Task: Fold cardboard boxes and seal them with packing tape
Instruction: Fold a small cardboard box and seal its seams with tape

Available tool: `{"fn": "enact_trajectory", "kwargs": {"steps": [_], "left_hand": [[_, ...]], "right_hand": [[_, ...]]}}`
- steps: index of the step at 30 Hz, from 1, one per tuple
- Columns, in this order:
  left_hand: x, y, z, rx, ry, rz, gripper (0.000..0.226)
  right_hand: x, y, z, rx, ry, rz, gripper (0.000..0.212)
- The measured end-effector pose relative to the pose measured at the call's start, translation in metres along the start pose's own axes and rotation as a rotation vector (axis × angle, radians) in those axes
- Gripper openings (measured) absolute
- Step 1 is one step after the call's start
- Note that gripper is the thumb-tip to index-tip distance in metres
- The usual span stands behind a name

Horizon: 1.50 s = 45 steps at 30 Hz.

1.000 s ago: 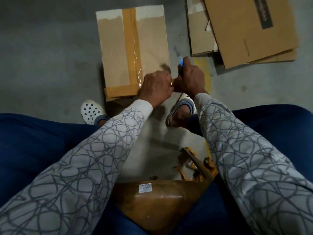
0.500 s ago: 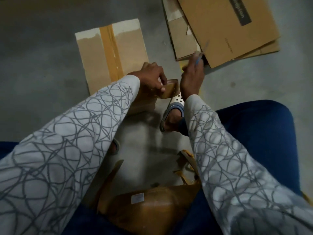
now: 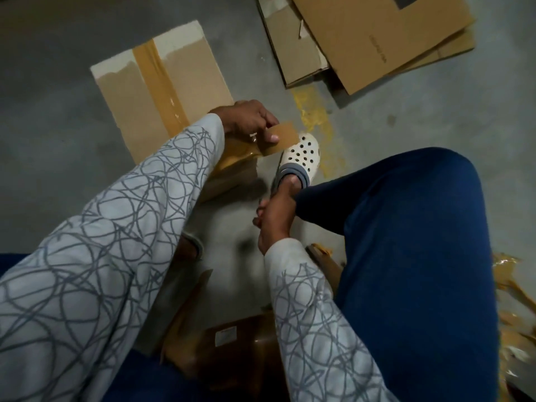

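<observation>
Well, tape strip (image 3: 285,136) in left hand (image 3: 249,118)

Entry: packing or storage area of the warehouse kind, as I read it on my feed.

Evidence logged:
- Bare grey concrete floor (image 3: 58,169), scuffed and stained, across the whole view.
- Worn yellow painted floor line (image 3: 311,111), flaking, at 1 o'clock.
- Flattened brown corrugated cardboard sheets (image 3: 377,39), stacked overlapping, at 1 o'clock beyond the line.
- Brown cardboard box sealed with tan tape (image 3: 130,105), at 11 o'clock.
- Crumpled tan tape scraps (image 3: 513,285), at 4 o'clock by the frame edge.

I note all of this lies directly on the floor.
</observation>
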State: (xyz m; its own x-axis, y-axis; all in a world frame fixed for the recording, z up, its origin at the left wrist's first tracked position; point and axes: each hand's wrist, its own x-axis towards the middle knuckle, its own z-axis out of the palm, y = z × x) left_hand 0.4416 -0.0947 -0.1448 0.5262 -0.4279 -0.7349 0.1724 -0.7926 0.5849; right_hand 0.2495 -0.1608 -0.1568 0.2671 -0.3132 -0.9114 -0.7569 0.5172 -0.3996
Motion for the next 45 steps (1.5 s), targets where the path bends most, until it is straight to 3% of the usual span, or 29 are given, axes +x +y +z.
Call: {"fn": "enact_trajectory", "kwargs": {"steps": [2, 5, 10, 13, 17, 21, 25, 33, 37, 42, 45], "left_hand": [[0.000, 0.001, -0.002, -0.060, -0.006, 0.009, 0.035], [0.002, -0.002, -0.007, -0.154, -0.001, 0.017, 0.041], [0.003, -0.010, -0.006, -0.127, 0.030, 0.031, 0.038], [-0.001, -0.010, -0.002, -0.165, 0.059, 0.037, 0.037], [-0.003, -0.008, -0.003, -0.150, 0.075, 0.000, 0.038], [-0.002, -0.009, -0.017, -0.074, -0.025, -0.122, 0.037], [-0.003, -0.029, -0.025, -0.234, -0.043, -0.143, 0.030], [0.001, -0.047, -0.001, -0.471, 0.237, -0.033, 0.033], [0.004, -0.051, 0.000, -0.462, 0.239, -0.010, 0.032], [0.002, -0.047, 0.002, -0.477, 0.254, -0.009, 0.033], [0.004, -0.048, 0.003, -0.482, 0.268, -0.016, 0.033]], "right_hand": [[-0.013, 0.011, -0.004, -0.204, -0.023, -0.096, 0.096], [-0.037, 0.019, -0.016, -0.541, -0.106, -0.319, 0.069], [-0.021, 0.011, -0.018, -0.852, -0.046, -0.493, 0.062], [-0.010, 0.007, -0.012, -0.726, -0.082, -0.486, 0.054], [-0.012, 0.015, 0.004, -0.315, -0.301, -0.240, 0.046], [-0.024, 0.028, 0.015, -0.284, -0.432, -0.214, 0.046], [-0.026, 0.032, 0.016, -0.324, -0.464, -0.196, 0.043], [-0.021, 0.043, 0.026, -0.420, -0.449, -0.267, 0.047], [-0.017, 0.042, 0.026, -0.378, -0.457, -0.247, 0.046], [-0.010, 0.013, 0.011, -0.399, -0.207, -0.361, 0.059], [0.001, -0.008, 0.003, -0.367, -0.076, -0.331, 0.061]]}}
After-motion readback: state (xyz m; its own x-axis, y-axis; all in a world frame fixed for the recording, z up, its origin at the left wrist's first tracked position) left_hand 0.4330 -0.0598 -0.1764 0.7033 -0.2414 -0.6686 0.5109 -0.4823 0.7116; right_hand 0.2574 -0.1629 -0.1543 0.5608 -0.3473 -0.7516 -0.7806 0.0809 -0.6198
